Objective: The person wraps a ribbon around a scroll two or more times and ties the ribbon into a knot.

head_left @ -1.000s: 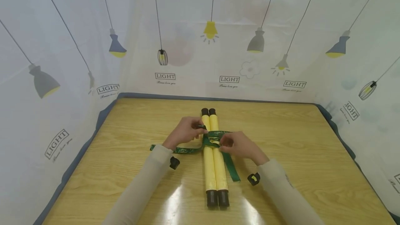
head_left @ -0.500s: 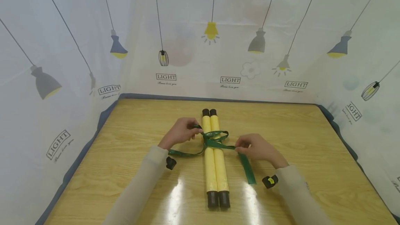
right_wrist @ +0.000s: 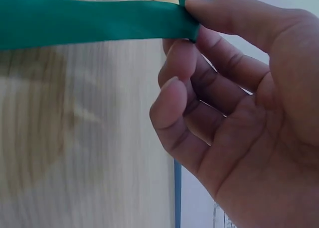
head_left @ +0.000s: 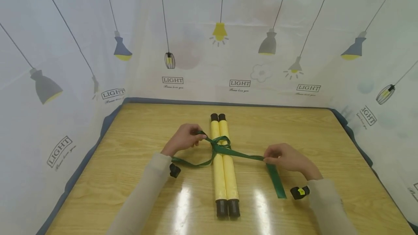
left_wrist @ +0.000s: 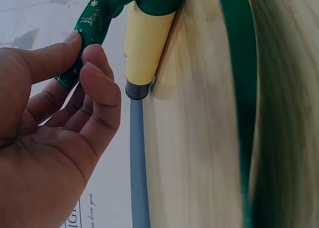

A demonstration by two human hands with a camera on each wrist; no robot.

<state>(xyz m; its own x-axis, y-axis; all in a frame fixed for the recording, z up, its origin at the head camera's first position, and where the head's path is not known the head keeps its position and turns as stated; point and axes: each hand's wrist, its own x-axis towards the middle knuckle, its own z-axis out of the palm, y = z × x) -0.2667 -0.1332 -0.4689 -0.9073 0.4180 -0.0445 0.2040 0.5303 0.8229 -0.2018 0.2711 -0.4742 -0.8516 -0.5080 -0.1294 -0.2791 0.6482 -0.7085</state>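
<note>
Two yellow sticks (head_left: 225, 180) with dark end caps lie side by side on the table. A green ribbon (head_left: 240, 154) is wrapped round their middle, with a small loop standing on top. To the left of the sticks, my left hand (head_left: 184, 137) pinches a length of the ribbon between thumb and fingers; in the left wrist view this ribbon (left_wrist: 92, 19) shows a gold and white print. My right hand (head_left: 289, 157), out to the right, pinches another length drawn taut from the sticks. That ribbon's tail (head_left: 275, 182) hangs below the right fingers. A further ribbon end (head_left: 192, 163) curves left under my left forearm.
The wooden table (head_left: 147, 119) has a blue-grey edge along the back and sides. White curtains (head_left: 209, 64) printed with lamps surround it. A black wrist device (head_left: 174, 170) sits by the left cuff, another black device (head_left: 299, 192) by the right.
My right hand has moved right from the knot, drawing the ribbon out into a long taut strip. The loop over the sticks has become smaller. My left hand has shifted slightly left, still pinching ribbon.
</note>
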